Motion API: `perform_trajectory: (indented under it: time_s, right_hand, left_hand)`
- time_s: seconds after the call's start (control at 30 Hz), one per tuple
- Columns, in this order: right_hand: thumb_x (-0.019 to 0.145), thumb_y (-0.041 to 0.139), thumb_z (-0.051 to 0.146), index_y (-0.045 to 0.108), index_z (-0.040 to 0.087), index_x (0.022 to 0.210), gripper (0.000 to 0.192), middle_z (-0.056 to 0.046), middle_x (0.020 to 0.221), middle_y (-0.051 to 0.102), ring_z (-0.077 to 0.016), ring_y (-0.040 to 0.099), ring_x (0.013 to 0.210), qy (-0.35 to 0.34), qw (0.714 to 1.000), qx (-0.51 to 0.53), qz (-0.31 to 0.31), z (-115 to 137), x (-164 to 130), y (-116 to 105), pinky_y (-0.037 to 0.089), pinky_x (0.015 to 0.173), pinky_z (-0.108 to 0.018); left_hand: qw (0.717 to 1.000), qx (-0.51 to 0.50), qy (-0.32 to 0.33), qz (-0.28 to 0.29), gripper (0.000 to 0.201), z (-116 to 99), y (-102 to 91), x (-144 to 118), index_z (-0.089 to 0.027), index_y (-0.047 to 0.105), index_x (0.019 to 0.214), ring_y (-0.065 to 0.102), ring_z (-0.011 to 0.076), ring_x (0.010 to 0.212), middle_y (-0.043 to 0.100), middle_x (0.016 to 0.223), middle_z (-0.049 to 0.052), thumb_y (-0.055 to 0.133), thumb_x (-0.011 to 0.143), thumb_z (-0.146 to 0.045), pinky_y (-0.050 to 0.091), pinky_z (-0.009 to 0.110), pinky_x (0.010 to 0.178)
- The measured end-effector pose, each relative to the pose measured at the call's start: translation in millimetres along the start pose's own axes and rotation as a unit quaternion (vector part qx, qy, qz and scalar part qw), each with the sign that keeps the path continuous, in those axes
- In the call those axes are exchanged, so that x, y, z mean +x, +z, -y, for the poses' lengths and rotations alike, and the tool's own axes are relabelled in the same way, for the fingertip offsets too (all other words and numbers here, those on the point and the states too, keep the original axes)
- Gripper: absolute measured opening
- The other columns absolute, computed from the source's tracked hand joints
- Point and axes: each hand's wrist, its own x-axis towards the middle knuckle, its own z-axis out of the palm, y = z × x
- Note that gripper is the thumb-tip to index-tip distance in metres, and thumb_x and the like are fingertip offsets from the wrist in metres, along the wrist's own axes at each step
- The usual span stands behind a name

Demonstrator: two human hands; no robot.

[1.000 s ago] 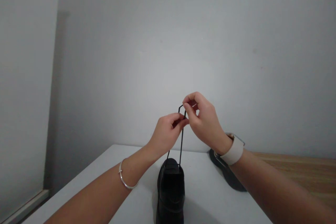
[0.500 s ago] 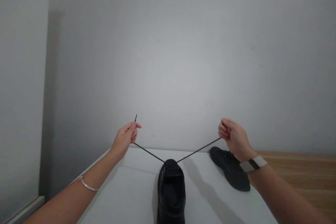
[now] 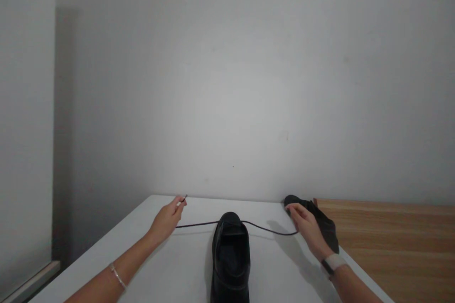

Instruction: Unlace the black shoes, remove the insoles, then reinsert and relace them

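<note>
On a white table [image 3: 170,272], at the middle of its width and close to the wearer, stands one black shoe [image 3: 231,286], the nearer of two shoes in sight; its toe points toward the wall [image 3: 227,80], its heel runs out past the lower edge of the view, and its opening faces up; it is plain black all over, with a rounded toe, a dark inside and a faint sheen around the collar. Two lengths of black lace come out near its tongue, one per side; the left lace [image 3: 197,224] runs nearly straight, the right lace [image 3: 268,230] sags in a shallow curve. Two hands are present; the left hand [image 3: 166,218] pinches its lace between thumb and finger, the short tip poking out above; the right hand [image 3: 307,227] has its fingers drawn together, and its lace passes out of sight behind them, so I cannot tell whether it is gripped. Beyond the right hand, partly covered by it, lies the second shoe [image 3: 326,227], also black, set at a slant; one bracelet [image 3: 117,275] circles the left wrist, one pale band [image 3: 334,261] the right; one wood-grain surface [image 3: 387,246] adjoins the table at right.
</note>
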Motion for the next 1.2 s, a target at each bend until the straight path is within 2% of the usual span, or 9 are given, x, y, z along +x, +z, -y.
perform_trajectory:
  time_s: [0.07, 0.13, 0.23, 0.33, 0.47, 0.73, 1.03, 1.2]
  right_hand:
    - [0.073, 0.062, 0.048, 0.059, 0.017, 0.080, 0.032, 0.008, 0.050, 0.035, -0.0069, 0.033, 0.042, 0.015, 0.996, -0.009, 0.088, -4, -9, 23, 0.022, 0.039, -0.019]
    - [0.076, 0.059, 0.047, 0.058, 0.017, 0.083, 0.031, 0.009, 0.050, 0.034, -0.0070, 0.034, 0.042, 0.031, 0.985, 0.010, 0.171, -5, -15, 45, 0.024, 0.040, -0.020]
    - [0.075, 0.061, 0.046, 0.055, 0.017, 0.085, 0.031, 0.007, 0.053, 0.045, -0.0088, 0.043, 0.044, 0.049, 0.959, 0.056, 0.275, -2, -19, 73, 0.034, 0.042, -0.021]
    - [0.073, 0.065, 0.044, 0.051, 0.017, 0.083, 0.032, 0.003, 0.062, 0.056, -0.0118, 0.054, 0.052, 0.064, 0.936, 0.090, 0.333, 1, -21, 87, 0.042, 0.047, -0.025]
    - [0.071, 0.067, 0.046, 0.050, 0.017, 0.077, 0.035, 0.003, 0.059, 0.056, -0.0101, 0.052, 0.048, 0.067, 0.933, 0.091, 0.342, -3, -24, 94, 0.042, 0.047, -0.024]
    - [0.072, 0.066, 0.050, 0.050, 0.018, 0.077, 0.036, 0.005, 0.057, 0.052, -0.0089, 0.049, 0.047, 0.041, 0.943, 0.085, 0.319, 1, -34, 94, 0.040, 0.046, -0.023]
    - [0.075, 0.063, 0.050, 0.049, 0.018, 0.078, 0.035, 0.007, 0.057, 0.047, -0.0066, 0.041, 0.044, 0.028, 0.950, 0.051, 0.308, -3, -35, 95, 0.032, 0.042, -0.020]
    - [0.075, 0.064, 0.050, 0.048, 0.019, 0.077, 0.035, 0.007, 0.057, 0.045, -0.0063, 0.040, 0.044, 0.029, 0.947, 0.059, 0.315, -3, -37, 93, 0.033, 0.042, -0.020]
  left_hand:
    - [0.996, 0.077, 0.021, 0.044, 0.025, -8, 11.3, -3, -0.021, 0.060, 0.081, 0.046, 0.0149, 0.052, 0.049, 0.052, -0.004, 0.040, 0.084, -0.037, 0.026, 0.022, 0.053]
    - [0.989, 0.099, 0.057, 0.090, 0.027, -19, 20.5, -5, -0.021, 0.063, 0.077, 0.052, 0.0161, 0.061, 0.058, 0.062, -0.001, 0.041, 0.085, -0.036, 0.030, 0.023, 0.058]
    - [0.979, 0.031, 0.099, 0.174, 0.029, -36, 28.9, -5, -0.019, 0.065, 0.073, 0.051, 0.0152, 0.062, 0.061, 0.066, 0.000, 0.045, 0.084, -0.038, 0.032, 0.023, 0.058]
    - [0.966, -0.092, 0.085, 0.228, 0.028, -42, 33.3, -1, -0.016, 0.064, 0.079, 0.045, 0.0127, 0.057, 0.054, 0.060, -0.002, 0.051, 0.081, -0.040, 0.031, 0.021, 0.054]
    - [0.950, -0.176, 0.050, 0.254, 0.031, -36, 42.5, -3, -0.014, 0.061, 0.079, 0.042, 0.0102, 0.052, 0.046, 0.054, -0.005, 0.056, 0.080, -0.044, 0.031, 0.021, 0.052]
    - [0.948, -0.223, 0.049, 0.223, 0.034, -39, 63.1, -19, -0.014, 0.059, 0.082, 0.060, 0.0165, 0.069, 0.065, 0.070, 0.004, 0.055, 0.081, -0.048, 0.041, 0.026, 0.065]
    - [0.953, -0.240, 0.051, 0.178, 0.031, -37, 68.1, -18, -0.015, 0.059, 0.082, 0.063, 0.0176, 0.073, 0.068, 0.073, 0.006, 0.057, 0.081, -0.045, 0.044, 0.028, 0.070]
    - [0.955, -0.224, 0.039, 0.191, 0.031, -36, 65.3, -20, -0.015, 0.059, 0.080, 0.062, 0.0172, 0.069, 0.068, 0.070, 0.005, 0.060, 0.078, -0.046, 0.045, 0.027, 0.067]
